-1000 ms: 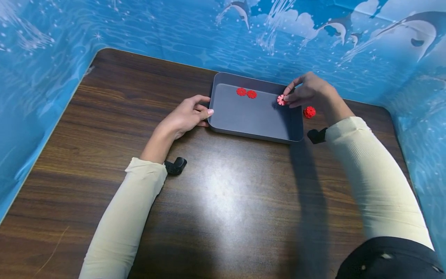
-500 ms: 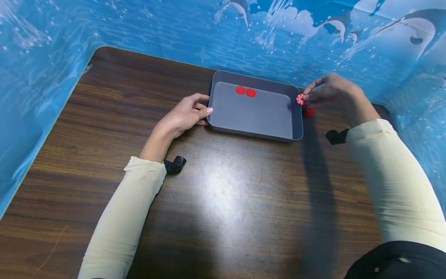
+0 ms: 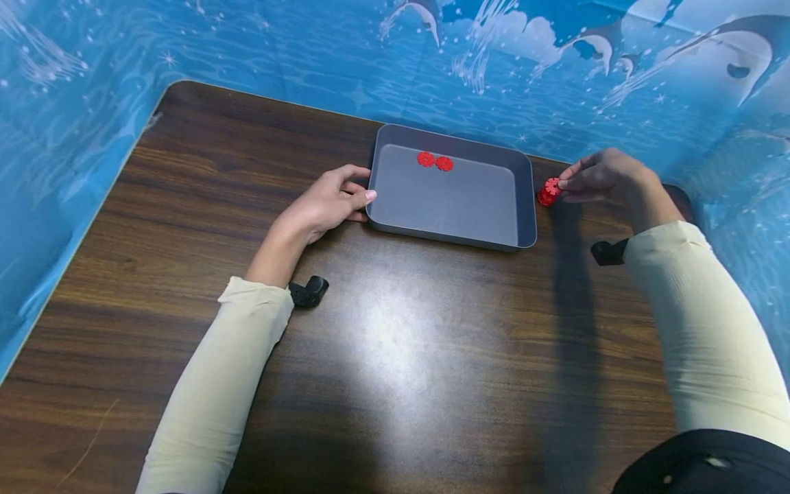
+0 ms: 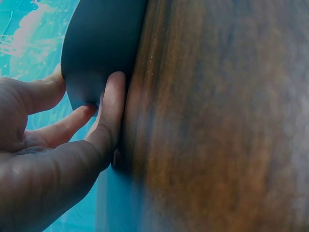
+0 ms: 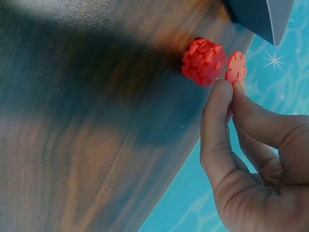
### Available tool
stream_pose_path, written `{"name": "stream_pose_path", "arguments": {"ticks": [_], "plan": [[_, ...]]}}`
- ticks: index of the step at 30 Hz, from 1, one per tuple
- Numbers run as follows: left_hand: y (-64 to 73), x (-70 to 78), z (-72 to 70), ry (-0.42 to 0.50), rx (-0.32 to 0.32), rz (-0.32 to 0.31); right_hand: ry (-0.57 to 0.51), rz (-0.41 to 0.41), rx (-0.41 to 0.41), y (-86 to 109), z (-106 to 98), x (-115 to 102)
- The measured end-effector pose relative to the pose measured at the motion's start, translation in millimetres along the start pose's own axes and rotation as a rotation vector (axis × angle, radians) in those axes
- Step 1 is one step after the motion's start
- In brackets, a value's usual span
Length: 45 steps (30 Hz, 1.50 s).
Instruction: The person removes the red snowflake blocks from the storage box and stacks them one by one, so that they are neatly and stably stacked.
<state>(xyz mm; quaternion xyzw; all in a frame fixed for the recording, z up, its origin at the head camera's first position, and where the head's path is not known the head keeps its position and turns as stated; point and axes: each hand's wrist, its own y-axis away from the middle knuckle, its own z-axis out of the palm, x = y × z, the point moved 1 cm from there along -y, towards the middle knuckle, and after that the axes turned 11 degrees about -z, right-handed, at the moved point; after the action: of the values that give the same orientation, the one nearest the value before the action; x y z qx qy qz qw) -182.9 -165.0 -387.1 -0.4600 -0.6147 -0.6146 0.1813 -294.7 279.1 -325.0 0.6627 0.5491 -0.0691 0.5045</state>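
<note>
At the left end of a grey tray (image 3: pixel 457 206), my left hand (image 3: pixel 327 204) holds the wall, with the thumb at the rim. In the left wrist view, fingers (image 4: pixel 115 96) lie against the tray's dark outer wall (image 4: pixel 104 38). My right hand (image 3: pixel 607 180) pinches a red notched disc (image 5: pixel 236 67), like a snowflake building piece, between thumb and fingertips. That disc is close over a stack of red notched discs (image 5: pixel 203 62) on the table, right of the tray. Two more red discs (image 3: pixel 426 159) lie flat and side by side inside the tray, near its back wall.
The tray stands near the back edge of a dark wood-grain table (image 3: pixel 395 357). A blue cloth (image 3: pixel 278 62) printed with dolphins hangs behind the table and along its sides. A black camera (image 3: pixel 310 291) is on the left wrist.
My right hand has moved right, out of the tray and over its right wall, then down to the stack, with the red disc still pinched. The left hand stays at the tray.
</note>
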Motion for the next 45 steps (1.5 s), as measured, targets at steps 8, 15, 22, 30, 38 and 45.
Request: {"name": "stream_pose_path", "arguments": {"ticks": [8,15,22,30,38,45], "plan": [[0.9,-0.3,-1.4,-0.002,0.002,-0.005,-0.054,0.030,0.005,-1.6,2.1,3.0],[0.6,-1.1,-2.1,-0.004,0.000,-0.006,-0.083,0.013,0.044,-1.9,8.6,8.9],[0.8,-1.2,-3.3,-0.001,-0.006,-0.005,-0.078,0.006,0.078,-1.0,10.9,12.8],[0.3,-0.8,-2.3,0.001,-0.009,-0.009,-0.054,0.012,0.082,1.5,10.4,14.2],[0.4,0.4,-1.9,-0.008,-0.008,-0.013,0.009,0.020,0.062,5.5,8.7,4.9],[0.3,2.3,-1.4,-0.002,-0.005,-0.011,0.178,-0.042,-0.040,4.9,8.7,-20.8]]}}
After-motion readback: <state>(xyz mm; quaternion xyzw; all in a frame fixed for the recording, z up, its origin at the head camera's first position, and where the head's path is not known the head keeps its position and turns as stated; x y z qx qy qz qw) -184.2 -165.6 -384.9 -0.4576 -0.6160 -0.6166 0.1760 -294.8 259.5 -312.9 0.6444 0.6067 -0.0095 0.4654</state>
